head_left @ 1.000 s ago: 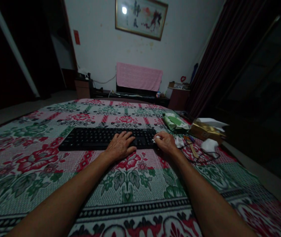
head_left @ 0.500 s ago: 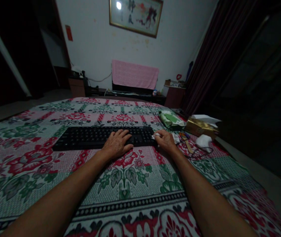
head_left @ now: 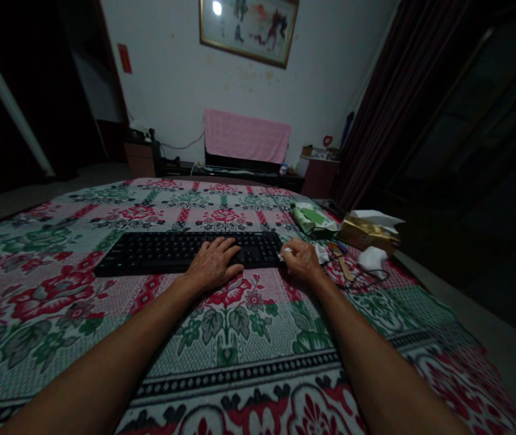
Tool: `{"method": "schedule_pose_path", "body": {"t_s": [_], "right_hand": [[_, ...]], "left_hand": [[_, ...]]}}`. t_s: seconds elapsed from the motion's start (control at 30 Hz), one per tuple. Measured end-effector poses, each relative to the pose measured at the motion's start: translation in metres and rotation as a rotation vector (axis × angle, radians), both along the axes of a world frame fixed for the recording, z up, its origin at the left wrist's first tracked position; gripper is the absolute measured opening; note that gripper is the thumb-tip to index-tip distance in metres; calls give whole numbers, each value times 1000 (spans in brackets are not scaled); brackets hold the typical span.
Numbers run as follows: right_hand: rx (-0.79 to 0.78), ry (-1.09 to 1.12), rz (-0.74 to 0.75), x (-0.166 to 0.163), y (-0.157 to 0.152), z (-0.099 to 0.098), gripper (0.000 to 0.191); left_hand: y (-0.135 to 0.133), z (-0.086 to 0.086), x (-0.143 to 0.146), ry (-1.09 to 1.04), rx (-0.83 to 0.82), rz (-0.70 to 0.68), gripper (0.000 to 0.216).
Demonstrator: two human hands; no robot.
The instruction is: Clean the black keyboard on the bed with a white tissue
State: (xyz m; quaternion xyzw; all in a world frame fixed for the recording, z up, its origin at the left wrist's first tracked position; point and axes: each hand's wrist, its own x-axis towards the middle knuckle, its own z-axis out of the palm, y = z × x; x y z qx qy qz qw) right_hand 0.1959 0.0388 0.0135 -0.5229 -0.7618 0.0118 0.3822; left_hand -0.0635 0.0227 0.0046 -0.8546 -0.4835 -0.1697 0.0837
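Observation:
A black keyboard point(head_left: 149, 252) lies across the flowered bedspread point(head_left: 240, 314) in front of me. My left hand point(head_left: 213, 261) rests on its right half, palm down with the fingers spread. At the keyboard's right end, my right hand point(head_left: 302, 261) is closed round a small white tissue point(head_left: 286, 251), and only a bit of the tissue shows at the fingertips. The fingers of this hand are near or against the keyboard's edge; I cannot tell which. Just right of this hand lies another crumpled white tissue point(head_left: 322, 254).
Farther right lie a green-and-white wipes pack point(head_left: 313, 220), a gold tissue box point(head_left: 367, 234), a white wad point(head_left: 373, 260), a flat wooden stick point(head_left: 345, 268) and a thin dark cable point(head_left: 367, 281). Beyond the bed, a pink towel point(head_left: 246, 136) hangs over a dark screen.
My right hand has shifted very slightly at the keyboard's right end, still holding the tissue. The left hand stays in place, and the view moves a little.

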Motion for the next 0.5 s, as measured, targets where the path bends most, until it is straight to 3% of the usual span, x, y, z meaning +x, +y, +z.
{"method": "schedule_pose_path", "body": {"t_s": [0.13,0.37,0.5], "right_hand": [[17,88,-16,0,1,-2,21],[49,-117,68,-4,1,-3,19],[6,120,-23,5,3,-2,20]], "left_hand": [[0,0,0,-6,-6,-4,48],[-1,1,0,25,-15,8,50],[0,0,0,20,-8,5,50]]}}
